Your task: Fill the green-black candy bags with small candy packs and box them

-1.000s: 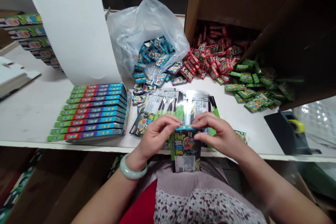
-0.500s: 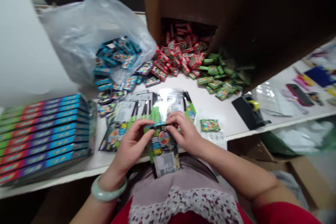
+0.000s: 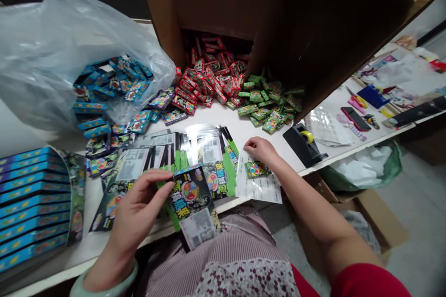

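My left hand (image 3: 139, 209) pinches the top corner of a black printed pouch (image 3: 191, 195), which hangs tilted over the table's front edge. My right hand (image 3: 262, 151) has its fingers curled together above a small green box (image 3: 256, 170); whatever may be between the fingertips is hidden. That box lies on a white sheet with small printed marks (image 3: 268, 190). Behind the held pouch, more black and green pouches (image 3: 212, 153) lie overlapping in fanned stacks.
Small red boxes (image 3: 209, 81) spill from an open carton (image 3: 216, 4). Green boxes (image 3: 272, 106) lie right of them, blue boxes (image 3: 114, 79) by a clear plastic bag (image 3: 31, 55). A tape dispenser (image 3: 303, 144) stands at right; stacked display boxes (image 3: 31, 209) at left.
My right hand has let go of the pouch's top edge and moved right to the green box. My left hand still holds the pouch. The view has turned right.
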Available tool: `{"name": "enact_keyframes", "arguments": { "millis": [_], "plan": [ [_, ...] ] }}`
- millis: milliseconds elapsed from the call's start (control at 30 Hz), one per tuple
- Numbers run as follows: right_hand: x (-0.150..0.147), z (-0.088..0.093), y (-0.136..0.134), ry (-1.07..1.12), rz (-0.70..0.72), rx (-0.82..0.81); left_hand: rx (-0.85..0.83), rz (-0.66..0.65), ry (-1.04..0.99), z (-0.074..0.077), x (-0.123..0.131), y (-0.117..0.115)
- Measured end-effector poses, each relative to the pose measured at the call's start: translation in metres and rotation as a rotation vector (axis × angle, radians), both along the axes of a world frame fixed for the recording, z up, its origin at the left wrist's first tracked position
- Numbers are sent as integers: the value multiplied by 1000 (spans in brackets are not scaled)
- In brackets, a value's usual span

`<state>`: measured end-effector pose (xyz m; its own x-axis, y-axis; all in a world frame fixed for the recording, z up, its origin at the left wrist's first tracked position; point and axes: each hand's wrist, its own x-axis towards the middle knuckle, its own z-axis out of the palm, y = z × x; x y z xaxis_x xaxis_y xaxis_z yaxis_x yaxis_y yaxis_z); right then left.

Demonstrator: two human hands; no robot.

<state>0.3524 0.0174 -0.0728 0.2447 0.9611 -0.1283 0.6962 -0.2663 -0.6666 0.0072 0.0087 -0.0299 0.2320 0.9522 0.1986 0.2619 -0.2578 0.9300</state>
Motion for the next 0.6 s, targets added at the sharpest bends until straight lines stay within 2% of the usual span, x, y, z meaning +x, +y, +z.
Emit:
{"name": "enact_keyframes", "arguments": {
  "millis": [133,200,267,333,467,533,600],
  "plan": [
    [3,-2,-9,134,-14,-34,9,-26,-38,0,0,0],
    [6,7,-16,220,-13,-60,13,-29,-42,1,3,1],
    [2,24,-22,328,25,-68,28,-35,-56,1,9,1],
    [-16,50,-24,465,129,-33,45,-49,-77,2,15,0],
    [-76,100,-17,620,464,63,53,-90,-121,7,25,-3],
    [-104,112,-9,601,559,39,49,-97,-143,9,25,-6],
    [-123,113,0,576,606,-44,43,-100,-162,11,22,-7]
  ]
}}
